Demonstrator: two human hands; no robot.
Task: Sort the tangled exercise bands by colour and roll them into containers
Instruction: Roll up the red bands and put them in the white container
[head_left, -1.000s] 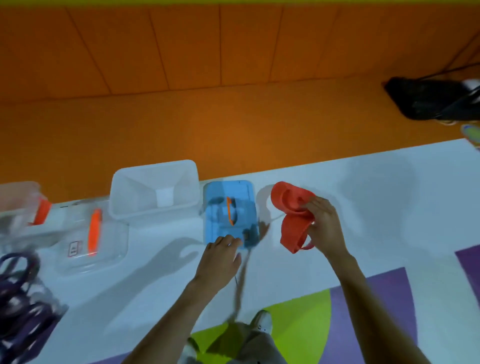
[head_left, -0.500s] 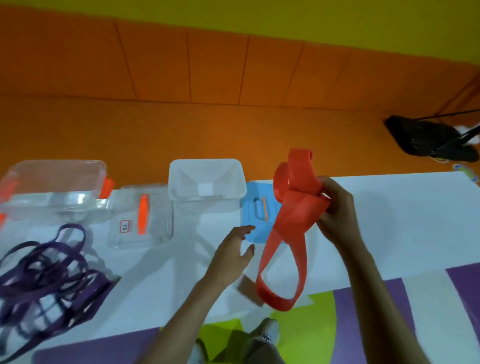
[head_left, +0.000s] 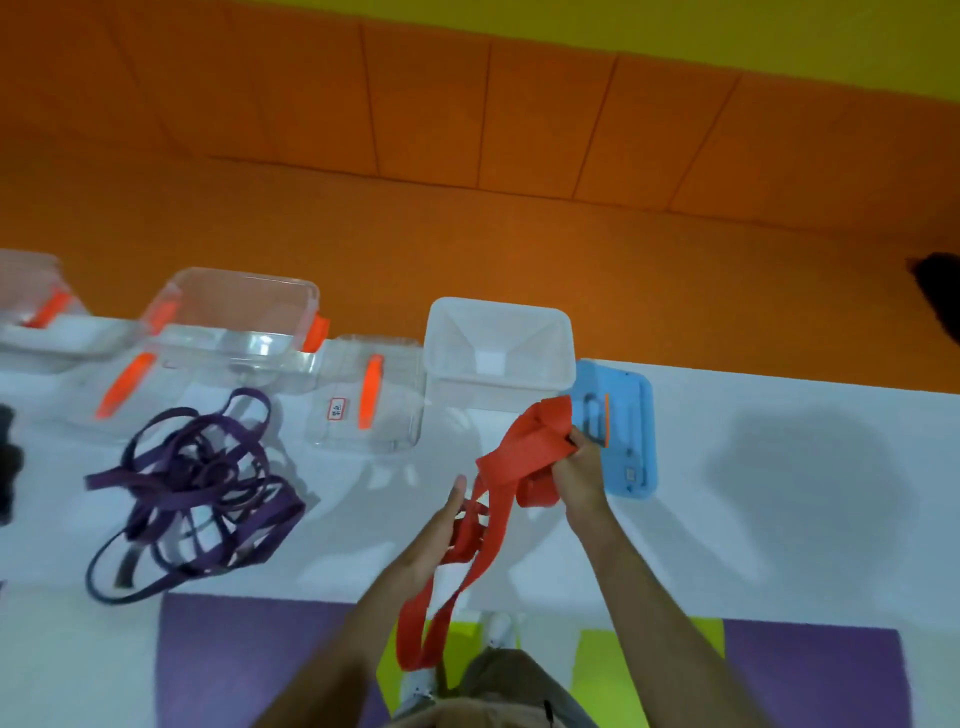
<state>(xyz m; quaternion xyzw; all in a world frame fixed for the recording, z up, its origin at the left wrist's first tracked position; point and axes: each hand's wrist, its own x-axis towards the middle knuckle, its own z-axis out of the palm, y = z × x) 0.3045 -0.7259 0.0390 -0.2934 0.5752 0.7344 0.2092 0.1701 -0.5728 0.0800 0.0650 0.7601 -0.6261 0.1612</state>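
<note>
Hanging below right hand grip, red band

This looks like a gym studio or a children's activity room, though the wide-angle view leaves the choice between them open. Seamed orange wall panels run under a yellow strip and meet a matching orange floor. The white surface gives way to bold purple patches and lime patches. Tangled purple exercise bands lie on it beside clear storage boxes with orange clips.
</note>
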